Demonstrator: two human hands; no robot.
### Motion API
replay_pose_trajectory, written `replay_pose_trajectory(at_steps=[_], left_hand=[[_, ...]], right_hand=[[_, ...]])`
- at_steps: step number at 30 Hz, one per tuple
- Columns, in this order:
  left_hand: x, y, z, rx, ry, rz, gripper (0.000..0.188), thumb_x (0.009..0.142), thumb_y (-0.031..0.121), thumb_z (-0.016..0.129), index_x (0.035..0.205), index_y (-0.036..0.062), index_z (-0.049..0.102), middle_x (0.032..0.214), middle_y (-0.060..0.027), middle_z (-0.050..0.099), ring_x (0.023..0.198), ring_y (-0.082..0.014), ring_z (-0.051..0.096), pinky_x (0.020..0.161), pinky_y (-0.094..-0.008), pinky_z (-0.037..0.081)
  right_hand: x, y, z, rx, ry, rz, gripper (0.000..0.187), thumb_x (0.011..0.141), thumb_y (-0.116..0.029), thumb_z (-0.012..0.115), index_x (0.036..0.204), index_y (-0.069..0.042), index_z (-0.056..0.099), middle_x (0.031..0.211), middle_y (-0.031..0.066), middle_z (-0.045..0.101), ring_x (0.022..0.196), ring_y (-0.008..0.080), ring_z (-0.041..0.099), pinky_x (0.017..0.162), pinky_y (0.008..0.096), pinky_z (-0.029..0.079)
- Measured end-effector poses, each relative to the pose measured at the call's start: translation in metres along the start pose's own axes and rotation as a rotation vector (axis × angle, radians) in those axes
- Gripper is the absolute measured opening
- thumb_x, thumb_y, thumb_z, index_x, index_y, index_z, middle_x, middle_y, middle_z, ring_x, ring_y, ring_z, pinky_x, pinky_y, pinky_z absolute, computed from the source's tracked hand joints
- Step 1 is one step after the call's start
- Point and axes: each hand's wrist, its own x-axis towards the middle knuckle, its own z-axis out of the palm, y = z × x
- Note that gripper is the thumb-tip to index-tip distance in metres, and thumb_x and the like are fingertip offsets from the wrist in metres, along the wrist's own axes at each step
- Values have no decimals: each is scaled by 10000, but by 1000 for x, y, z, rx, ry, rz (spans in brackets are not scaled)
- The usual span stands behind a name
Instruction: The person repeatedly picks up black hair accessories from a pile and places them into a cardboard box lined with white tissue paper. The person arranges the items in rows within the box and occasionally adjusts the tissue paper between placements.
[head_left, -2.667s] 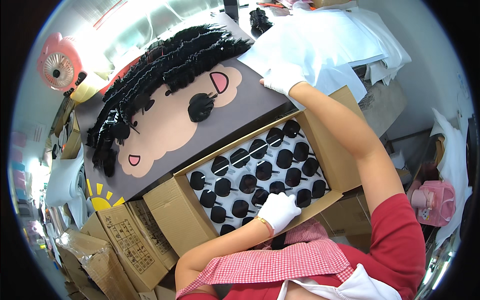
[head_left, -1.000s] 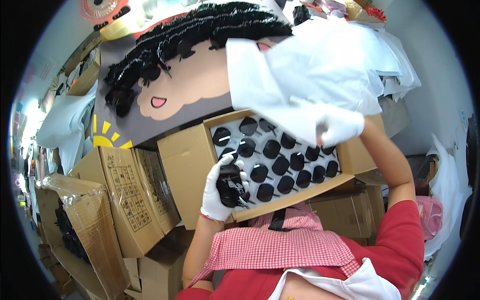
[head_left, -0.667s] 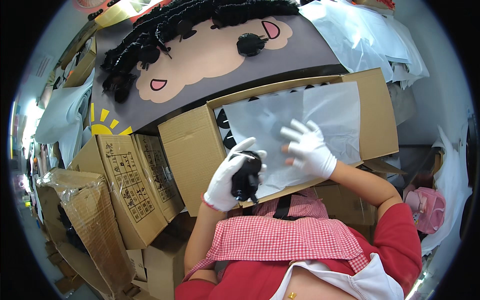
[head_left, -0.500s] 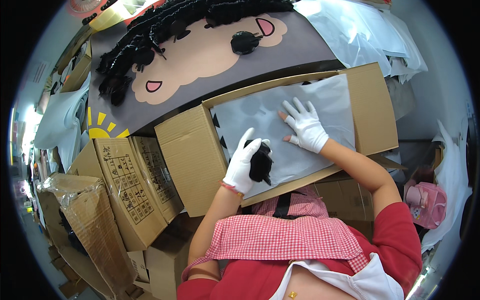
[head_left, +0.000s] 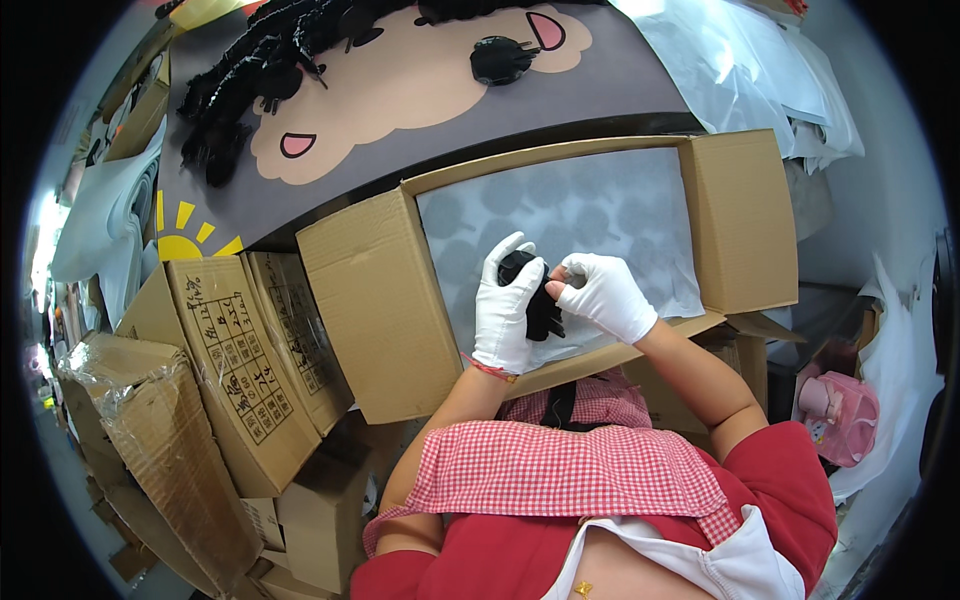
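Note:
In front of me is an open cardboard box (head_left: 360,345), its contents covered by a thin white translucent sheet (head_left: 640,180). Dark round shapes with short tails show through the sheet in rows. My left hand (head_left: 508,312), in a white glove, is closed around a black, soft-looking bundle (head_left: 543,312) above the near part of the sheet. My right hand (head_left: 607,297), gloved with bare thumb and fingertip showing, pinches at the bundle's right side. Exactly what kind of thing the bundle is, I cannot tell.
Beyond the box lies a grey mat (head_left: 590,70) with a cartoon print, holding a black ruffled heap (head_left: 215,110) and a round black piece with prongs (head_left: 500,60). Marked cartons (head_left: 225,340) stand at left. White plastic sheets (head_left: 740,70) lie far right; a pink bag (head_left: 840,415) is at right.
My right hand has left the sheet and come over to the black bundle. The sheet now lies flatter, and my left hand has turned the bundle and moved it slightly up.

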Motion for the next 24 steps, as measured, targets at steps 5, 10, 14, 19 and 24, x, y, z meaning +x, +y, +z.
replay_pose_trajectory(at_steps=[5, 10, 14, 19, 24], left_hand=[[0, 19, -18, 397, -140, -28, 593, 873, 92, 697, 1412, 73, 450, 1185, -75, 604, 1006, -151, 605, 879, -280, 503], [9, 12, -45, 72, 61, -152, 782, 834, 65, 730, 1503, 96, 326, 1107, -54, 607, 925, -131, 602, 778, -277, 512], [5, 16, -33, 60, 143, -195, 772, 868, 89, 697, 1516, 122, 278, 1106, -61, 603, 915, -162, 619, 749, -322, 542], [9, 9, -33, 52, 195, -149, 741, 882, 108, 685, 1508, 114, 288, 1171, -76, 584, 952, -183, 619, 780, -352, 548], [12, 13, -13, 35, 191, -144, 606, 905, 145, 663, 1440, 73, 387, 1172, -78, 604, 995, -188, 618, 822, -356, 542]], right_hand=[[31, 10, -8, -129, -289, 51, 213, 788, -215, 748, 885, -27, 728, 746, 147, 692, 672, 189, 650, 678, 319, 521], [78, -13, 23, -274, -54, -221, 238, 782, -269, 732, 850, -41, 716, 817, 171, 694, 768, 339, 674, 717, 377, 534], [104, -7, 39, -305, 199, -285, 226, 798, -258, 728, 888, -52, 714, 826, 169, 685, 763, 342, 671, 701, 373, 535], [95, 41, -17, -462, 385, -183, 224, 796, -261, 749, 908, -68, 738, 863, 155, 703, 788, 322, 683, 729, 360, 550], [82, 83, -71, -477, 526, -76, 211, 787, -232, 766, 913, -65, 734, 868, 156, 700, 776, 307, 680, 721, 348, 539]])
